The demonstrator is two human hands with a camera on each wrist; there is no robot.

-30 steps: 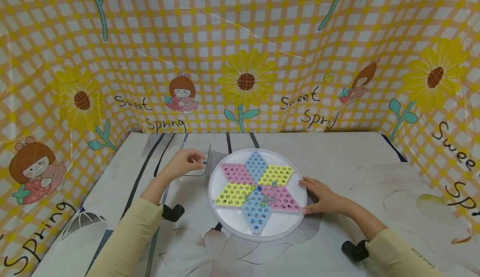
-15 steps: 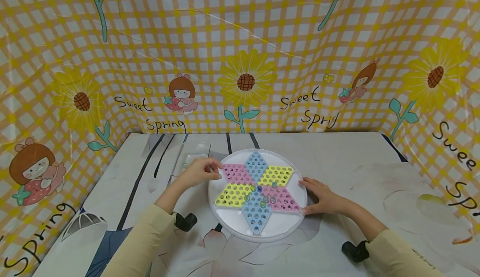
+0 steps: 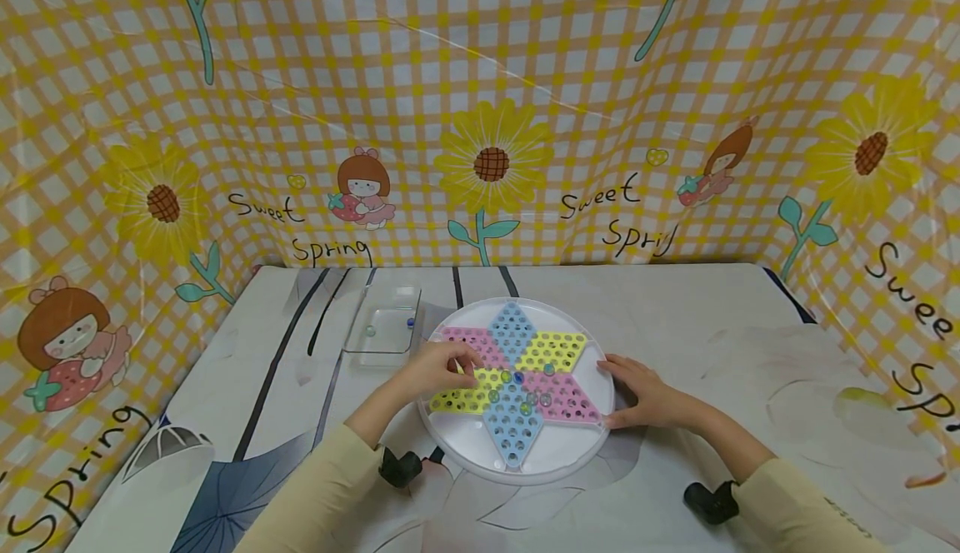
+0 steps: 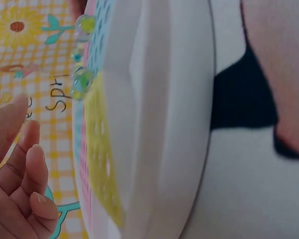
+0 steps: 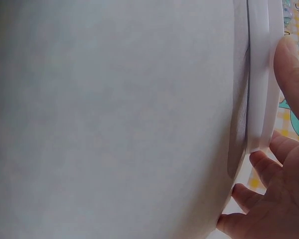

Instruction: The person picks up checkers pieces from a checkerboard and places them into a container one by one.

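Right now I have the left hand [image 3: 442, 366] over the round white game board [image 3: 517, 461], at its left side where the pink and yellow diamonds of the star meet. Its fingers are curled with the tips drawn together, but I cannot tell from the head view whether they pinch a marble. In the left wrist view the fingers [image 4: 32, 164] are loosely bent beside the board's rim [image 4: 159, 124], with nothing visible between them.

My right hand [image 3: 645, 391] lies flat on the tabletop [image 3: 712, 328] at the board's right edge, fingers spread and relaxed, fingertips touching the rim. The right wrist view confirms it: the fingers [image 5: 289, 64] press against the white rim [image 5: 261, 79].

Several glass marbles [image 3: 525, 386] sit in the holes near the board's centre, most on the blue and pink diamonds on the near side, one [image 3: 548, 367] by the yellow diamond on the far right. The left wrist view shows a few of them [image 4: 82, 82] standing proud of the board's surface.

Just left of the board, on its far side, a clear plastic tray [image 3: 382, 332] rests on the tabletop with two marbles inside, one pale [image 3: 370, 330] and one blue [image 3: 410, 321]. Behind the board hangs a yellow checked cloth with sunflowers [image 3: 491, 157].
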